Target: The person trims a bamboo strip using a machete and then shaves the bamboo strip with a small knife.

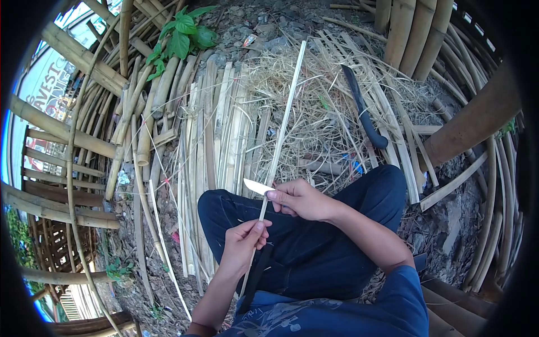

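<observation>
My left hand [243,238] is closed round the lower part of a long, thin bamboo strip [288,112], which slants up and away over my lap. My right hand [297,200] grips a knife, its pale blade [256,186] pointing left across the strip just above my left hand. The knife's handle is hidden in my fingers. Past my right knee, a dark machete [359,101] with a curved handle lies on split bamboo and shavings.
A heap of bamboo shavings [306,95] covers the ground ahead. Split bamboo slats [224,129] lie left of it. Thick bamboo poles [412,33] stand at the upper right, and a large post [469,126] leans at the right. A green plant [182,33] grows at the upper left.
</observation>
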Demonstrator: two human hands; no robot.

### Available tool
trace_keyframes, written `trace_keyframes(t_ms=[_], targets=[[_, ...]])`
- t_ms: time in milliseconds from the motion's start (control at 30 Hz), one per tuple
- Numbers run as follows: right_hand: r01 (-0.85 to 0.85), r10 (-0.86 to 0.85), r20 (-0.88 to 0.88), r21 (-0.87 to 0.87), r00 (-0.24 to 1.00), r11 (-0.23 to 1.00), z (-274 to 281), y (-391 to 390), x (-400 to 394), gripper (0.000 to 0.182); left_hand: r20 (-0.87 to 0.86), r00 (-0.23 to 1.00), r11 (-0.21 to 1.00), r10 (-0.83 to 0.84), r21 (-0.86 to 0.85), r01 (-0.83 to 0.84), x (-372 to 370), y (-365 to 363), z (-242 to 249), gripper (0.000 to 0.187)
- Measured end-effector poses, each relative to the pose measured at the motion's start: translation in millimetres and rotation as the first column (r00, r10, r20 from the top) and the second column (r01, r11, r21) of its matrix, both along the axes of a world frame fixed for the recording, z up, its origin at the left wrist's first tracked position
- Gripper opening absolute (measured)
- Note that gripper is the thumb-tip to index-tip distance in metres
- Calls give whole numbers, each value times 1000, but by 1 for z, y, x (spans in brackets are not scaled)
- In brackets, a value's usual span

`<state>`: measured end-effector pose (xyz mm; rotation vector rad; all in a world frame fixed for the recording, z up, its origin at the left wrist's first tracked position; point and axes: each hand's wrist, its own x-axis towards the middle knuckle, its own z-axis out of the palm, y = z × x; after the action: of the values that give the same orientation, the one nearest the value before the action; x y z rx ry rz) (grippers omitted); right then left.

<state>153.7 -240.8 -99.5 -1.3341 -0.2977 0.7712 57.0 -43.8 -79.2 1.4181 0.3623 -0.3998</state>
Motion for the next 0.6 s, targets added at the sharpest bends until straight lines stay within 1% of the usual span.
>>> trace_keyframes(t_ms=[67, 133, 200, 267, 333, 400, 467, 533, 600], targets=[[2, -3, -18, -10, 1000, 1000, 7, -2, -3, 43, -14, 1000, 1000, -4, -6, 4, -1, 1, 1, 25], [4, -5, -34, -22, 999, 1000, 13, -4, -5, 44, -100, 995, 993, -2, -116, -9, -1, 6, 2, 21], [-46, 46, -14, -15, 999, 999, 17, -6, -7, 45, -97, 995, 990, -7, -138, -7, -3, 9, 1, 21], [-57, 57, 2, -13, 998, 998, 18, -7, -7, 43, -91, 996, 986, -13, -165, -2, -5, 9, 0, 21], [-70, 70, 16, -10, 997, 998, 18, -8, -8, 42, -44, 999, 975, 12, -221, -22, -8, 7, 1, 21], [-132, 131, 31, 35, 991, 991, 17, -8, -9, 41, -53, 998, 980, 26, -196, -36, -11, 4, 4, 22], [-146, 146, 8, 42, 989, 988, 19, -7, -13, 39, -62, 997, 984, 41, -172, -51, -13, 1, 5, 22], [-166, 167, -16, 51, 986, 985, 21, -4, -17, 38, -11, 997, 988, 77, -137, -78, -16, 0, 6, 24], [-207, 208, -11, 48, 978, 977, 22, 0, -22, 39, -9, 996, 989, 90, -114, -91, -17, -3, 10, 24]])
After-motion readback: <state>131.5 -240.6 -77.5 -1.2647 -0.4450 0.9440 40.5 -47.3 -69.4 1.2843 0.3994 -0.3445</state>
